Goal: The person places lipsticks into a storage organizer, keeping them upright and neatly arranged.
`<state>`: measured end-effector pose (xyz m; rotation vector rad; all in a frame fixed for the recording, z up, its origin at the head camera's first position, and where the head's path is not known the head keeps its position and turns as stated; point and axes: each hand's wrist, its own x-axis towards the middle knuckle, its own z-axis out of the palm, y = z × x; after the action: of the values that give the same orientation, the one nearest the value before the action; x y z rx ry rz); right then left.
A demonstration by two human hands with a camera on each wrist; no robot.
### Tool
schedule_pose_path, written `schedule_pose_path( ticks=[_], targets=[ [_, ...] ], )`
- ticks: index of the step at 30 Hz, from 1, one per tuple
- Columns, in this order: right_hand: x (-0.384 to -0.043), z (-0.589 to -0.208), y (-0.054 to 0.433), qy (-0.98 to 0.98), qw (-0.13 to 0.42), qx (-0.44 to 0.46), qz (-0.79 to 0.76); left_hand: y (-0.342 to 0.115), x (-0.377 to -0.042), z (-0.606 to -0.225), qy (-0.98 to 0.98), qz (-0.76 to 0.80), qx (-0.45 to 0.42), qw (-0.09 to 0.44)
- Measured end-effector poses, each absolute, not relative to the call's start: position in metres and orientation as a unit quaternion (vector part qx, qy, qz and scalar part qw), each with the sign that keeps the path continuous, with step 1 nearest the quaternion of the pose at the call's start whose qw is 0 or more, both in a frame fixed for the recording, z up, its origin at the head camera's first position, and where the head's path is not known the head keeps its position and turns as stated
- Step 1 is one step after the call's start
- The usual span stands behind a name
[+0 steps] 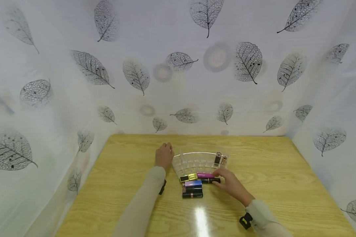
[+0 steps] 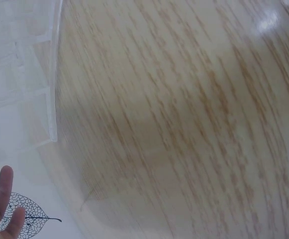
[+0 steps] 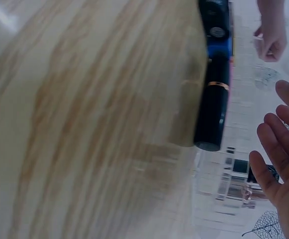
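A clear plastic makeup organizer [image 1: 195,161] with many small compartments stands on the table. My left hand [image 1: 164,155] is at its left end, fingers curled at the edge, and seems to grip it; the contact is partly hidden. My right hand [image 1: 229,182] is over the right ends of a magenta tube [image 1: 205,175] and a black lipstick tube [image 1: 210,180] with a gold band. In the right wrist view its fingers [image 3: 278,144] are apart and loosely extended, holding nothing. Two lipsticks [image 1: 218,158] stand in the organizer's right end.
In front of the organizer lie a gold-and-black lipstick [image 1: 188,177], a blue-purple tube [image 1: 192,183] and black tubes [image 1: 192,195]. The wood-grain table [image 1: 130,158] meets a leaf-printed curtain [image 1: 178,82] at the back and sides.
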<state>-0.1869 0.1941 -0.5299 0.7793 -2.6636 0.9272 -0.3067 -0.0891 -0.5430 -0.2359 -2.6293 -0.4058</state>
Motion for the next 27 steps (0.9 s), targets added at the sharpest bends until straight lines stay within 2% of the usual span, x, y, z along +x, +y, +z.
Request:
schedule_pose_path(
  ticks=[4, 21, 27],
  targets=[
    [-0.189, -0.536, 0.191, -0.923, 0.081, 0.267, 0.264, -0.089, -0.307, -0.545, -0.956, -0.147, -0.087, 0.239],
    [-0.195, -0.540, 0.183, -0.928, 0.104, 0.325, 0.149, -0.089, -0.306, -0.541, -0.955, -0.145, -0.089, 0.244],
    [-0.195, -0.539, 0.181, -0.934, 0.071, 0.323, 0.134, -0.089, -0.305, -0.540, -0.958, -0.146, -0.087, 0.233]
  ],
)
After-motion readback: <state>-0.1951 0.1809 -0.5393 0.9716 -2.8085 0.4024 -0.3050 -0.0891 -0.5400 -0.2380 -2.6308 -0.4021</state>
